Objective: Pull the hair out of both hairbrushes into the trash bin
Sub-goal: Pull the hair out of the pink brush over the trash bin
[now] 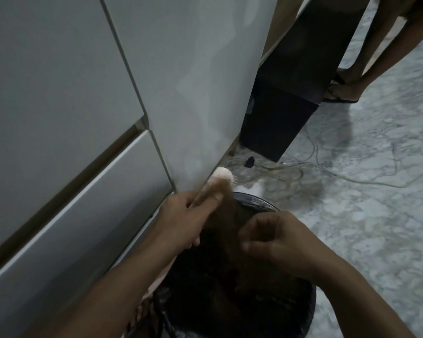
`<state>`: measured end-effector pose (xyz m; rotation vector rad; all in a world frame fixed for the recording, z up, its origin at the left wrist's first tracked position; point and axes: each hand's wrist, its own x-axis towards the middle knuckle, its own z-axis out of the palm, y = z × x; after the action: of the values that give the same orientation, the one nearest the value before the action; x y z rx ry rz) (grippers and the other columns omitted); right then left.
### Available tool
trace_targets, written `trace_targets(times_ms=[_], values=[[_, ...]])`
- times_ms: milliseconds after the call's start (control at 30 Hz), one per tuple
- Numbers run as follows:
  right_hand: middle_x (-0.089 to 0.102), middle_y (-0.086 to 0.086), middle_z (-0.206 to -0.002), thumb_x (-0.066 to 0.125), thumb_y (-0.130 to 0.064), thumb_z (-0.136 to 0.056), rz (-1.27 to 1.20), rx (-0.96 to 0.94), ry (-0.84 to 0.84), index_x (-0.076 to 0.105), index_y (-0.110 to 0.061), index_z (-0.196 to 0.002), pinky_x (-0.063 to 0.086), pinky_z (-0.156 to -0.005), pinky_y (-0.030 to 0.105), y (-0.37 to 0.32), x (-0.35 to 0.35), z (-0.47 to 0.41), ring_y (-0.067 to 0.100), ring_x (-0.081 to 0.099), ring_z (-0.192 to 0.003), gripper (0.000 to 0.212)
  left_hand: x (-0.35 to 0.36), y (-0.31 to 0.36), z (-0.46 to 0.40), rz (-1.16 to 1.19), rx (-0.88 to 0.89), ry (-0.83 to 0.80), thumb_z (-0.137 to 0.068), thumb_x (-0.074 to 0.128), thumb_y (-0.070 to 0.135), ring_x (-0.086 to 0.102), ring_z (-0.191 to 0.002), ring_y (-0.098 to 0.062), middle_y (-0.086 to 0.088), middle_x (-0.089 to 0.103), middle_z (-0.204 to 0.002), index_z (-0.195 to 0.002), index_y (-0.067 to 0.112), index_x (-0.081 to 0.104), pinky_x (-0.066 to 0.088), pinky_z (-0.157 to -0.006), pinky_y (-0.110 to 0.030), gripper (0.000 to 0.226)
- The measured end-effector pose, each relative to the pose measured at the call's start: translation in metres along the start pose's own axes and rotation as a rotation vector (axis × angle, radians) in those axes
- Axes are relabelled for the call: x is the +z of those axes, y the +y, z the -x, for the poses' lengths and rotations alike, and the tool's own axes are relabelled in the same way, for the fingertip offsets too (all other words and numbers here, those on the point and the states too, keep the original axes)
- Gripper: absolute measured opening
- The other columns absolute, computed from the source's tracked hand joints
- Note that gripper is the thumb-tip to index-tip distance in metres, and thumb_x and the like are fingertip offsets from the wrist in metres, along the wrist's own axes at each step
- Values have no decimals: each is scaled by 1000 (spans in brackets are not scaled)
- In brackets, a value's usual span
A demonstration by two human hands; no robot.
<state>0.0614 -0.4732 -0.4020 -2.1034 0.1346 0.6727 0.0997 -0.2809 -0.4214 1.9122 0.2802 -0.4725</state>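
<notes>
My left hand (pixel 191 215) grips a hairbrush (pixel 221 175) with a pale, rounded head that sticks out past my thumb and points away from me. A sheet of brown hair (pixel 227 223) stretches from the brush across to my right hand (pixel 276 240), whose fingers are pinched shut on it. Both hands hover over the trash bin (pixel 257 202), a round bin lined with a black bag, its inside dark. Only one brush is in view.
A white cabinet (pixel 83 93) with doors and drawers fills the left side, close to my left arm. A black box (pixel 279 123) stands on the marbled floor behind the bin, with loose cables (pixel 303 169) around it. Another person's bare legs and sandalled feet (pixel 342 89) stand at the upper right.
</notes>
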Motion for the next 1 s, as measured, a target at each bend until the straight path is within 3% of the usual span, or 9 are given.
trace_targets(times_ms=[67,167,267,367,500,667,833,900,1000], values=[[74,-10,-93,74,-7,-77,-12,-10,92,71,-25,-105,50,-70,8,0,-3,0,-4,68,-86,33,3,-2,0,-45,12,-81,-83,69,38,52,-36,-17,0,54,-42,-77,12,69,38,-41,-23,27],[72,-11,-93,71,-6,-82,-145,-102,350,70,-23,-105,47,-66,3,-5,-3,1,-7,65,-86,29,5,-6,-3,-96,40,-146,-81,72,32,56,-39,-19,4,56,-40,-75,15,70,40,-43,-24,18],[71,-9,-91,71,-22,-85,-162,-179,461,69,-29,-105,54,-65,15,-6,3,-2,4,68,-81,21,6,-9,-2,-138,84,-173,-79,73,34,56,-38,-16,5,57,-43,-80,17,72,40,-42,-24,17],[69,-8,-88,73,-22,-84,-125,-205,423,69,-33,-109,59,-70,29,-5,11,-4,11,69,-79,28,5,-11,0,-206,121,-202,-78,73,39,57,-37,-14,6,57,-42,-80,20,72,41,-45,-26,20],[72,-15,-81,72,-14,-83,-58,-193,482,75,-32,-86,54,-71,14,-3,9,-5,-2,68,-80,19,4,-12,1,-323,108,-170,-77,72,44,56,-39,-12,8,55,-38,-76,20,71,47,-52,-32,24],[68,-11,-77,65,-16,-90,-63,-45,650,67,-25,-82,45,-61,19,4,-6,-6,2,63,-74,12,0,-12,-4,-339,62,-77,-80,70,40,56,-44,-14,3,57,-51,-85,17,75,54,-60,-39,24],[74,-2,-92,58,-13,-94,-349,17,531,66,-11,-96,55,-72,28,0,-4,-7,15,70,-88,9,2,-8,1,-352,59,-100,-80,69,44,60,-45,-16,3,57,-51,-82,17,72,53,-55,-35,27],[76,3,-85,55,-8,-95,-574,49,467,62,-1,-101,57,-76,38,-5,-3,-7,20,72,-83,12,3,-6,2,-338,54,-110,-81,69,42,59,-41,-15,3,57,-48,-78,16,71,47,-46,-27,26],[65,7,-67,52,-9,-96,-629,56,441,58,3,-104,53,-73,43,-8,-4,-7,22,64,-67,15,1,-4,0,-257,20,-105,-84,69,36,58,-38,-16,2,55,-45,-70,15,65,40,-41,-21,26]])
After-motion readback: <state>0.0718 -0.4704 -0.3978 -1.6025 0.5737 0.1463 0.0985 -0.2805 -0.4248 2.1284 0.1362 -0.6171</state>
